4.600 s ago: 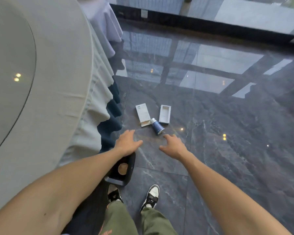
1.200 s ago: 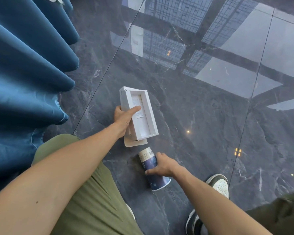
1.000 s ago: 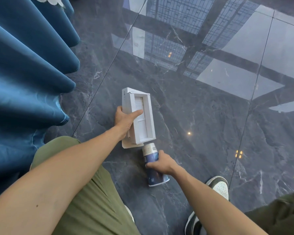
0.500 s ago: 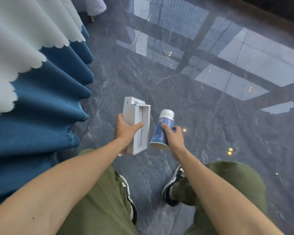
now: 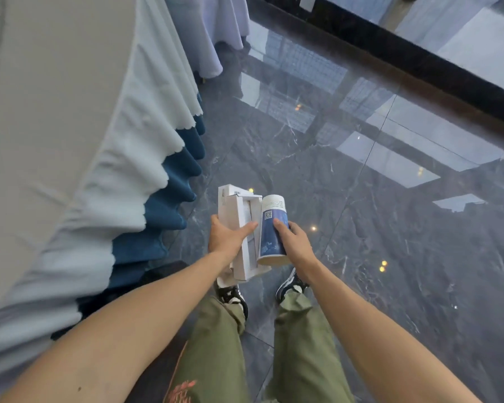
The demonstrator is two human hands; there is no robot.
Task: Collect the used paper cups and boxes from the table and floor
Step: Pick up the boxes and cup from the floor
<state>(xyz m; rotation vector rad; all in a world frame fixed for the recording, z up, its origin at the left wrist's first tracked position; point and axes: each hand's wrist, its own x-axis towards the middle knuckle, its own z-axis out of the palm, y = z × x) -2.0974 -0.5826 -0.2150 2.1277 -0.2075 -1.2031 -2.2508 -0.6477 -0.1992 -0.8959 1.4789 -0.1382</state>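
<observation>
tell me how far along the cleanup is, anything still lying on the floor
The floor pickup looks done: no cup or box lies on the dark floor in view. In hand: the left hand holds the white boxes and the right hand holds the blue paper cup, touching side by side. Left: dropping them somewhere and checking the table, whose top is mostly out of view.
</observation>
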